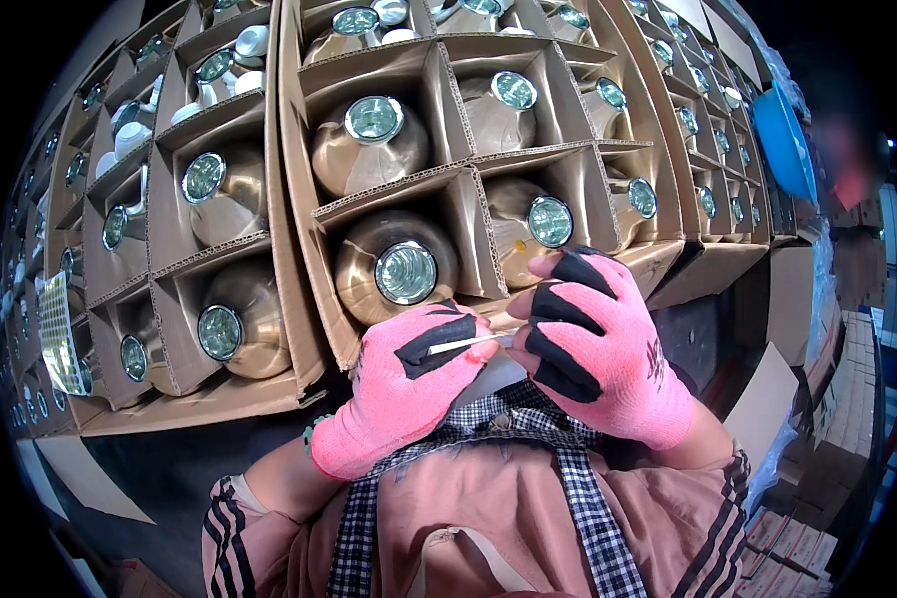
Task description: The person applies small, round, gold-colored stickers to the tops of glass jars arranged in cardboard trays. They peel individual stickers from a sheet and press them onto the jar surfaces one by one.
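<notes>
My left hand (409, 384), in a pink glove with black patches, is closed in front of my chest. A thin white stick (452, 347) lies across its fingers and points toward my right hand (603, 344), gloved the same way. The right fingers are curled and pinched by the stick's right end; whatever sits between them is hidden. Below the fingertips shows a pale, whitish piece (495, 377), partly covered by both hands. Closest to the hands are two round, gold-tinted glass flask liners with silvery mouths, one left (369, 261) and one right (508, 214), standing in carton cells.
Open cartons with cardboard dividers (389, 194) hold more liners across the far side. Small white cups (252, 42) lie in some left cells. A dotted yellowish sheet (60, 334) rests at the left. On the right are a blue basin (785, 143) and stacked boxes (847, 389).
</notes>
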{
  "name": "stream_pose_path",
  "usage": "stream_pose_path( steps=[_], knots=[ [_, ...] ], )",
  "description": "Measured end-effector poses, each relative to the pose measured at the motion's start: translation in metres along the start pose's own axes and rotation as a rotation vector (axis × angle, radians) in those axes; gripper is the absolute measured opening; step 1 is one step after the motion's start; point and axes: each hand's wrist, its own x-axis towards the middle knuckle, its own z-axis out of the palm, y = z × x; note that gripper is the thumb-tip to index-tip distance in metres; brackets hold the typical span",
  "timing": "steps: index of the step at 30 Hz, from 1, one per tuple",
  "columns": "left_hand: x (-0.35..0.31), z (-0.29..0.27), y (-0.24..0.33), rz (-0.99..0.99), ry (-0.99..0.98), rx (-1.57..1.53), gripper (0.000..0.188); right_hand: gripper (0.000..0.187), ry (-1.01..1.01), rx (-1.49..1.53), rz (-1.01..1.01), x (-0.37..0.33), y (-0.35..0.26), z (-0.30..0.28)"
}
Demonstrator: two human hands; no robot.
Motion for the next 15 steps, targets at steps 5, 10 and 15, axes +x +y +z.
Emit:
stream_pose_path(
  steps=[5,10,15],
  knots=[
    [-0.011,0.005,-0.017,0.532,-0.230,0.458,0.025,0.016,0.075,0.054,0.067,0.005,-0.001,-0.020],
    [-0.022,0.032,-0.029,0.862,-0.476,0.591,0.021,0.013,-0.149,-0.049,-0.108,0.046,0.003,0.014],
    [-0.023,0.035,-0.030,0.972,-0.472,0.628,0.013,0.012,-0.361,-0.107,-0.445,0.074,0.016,0.078]
  ],
)
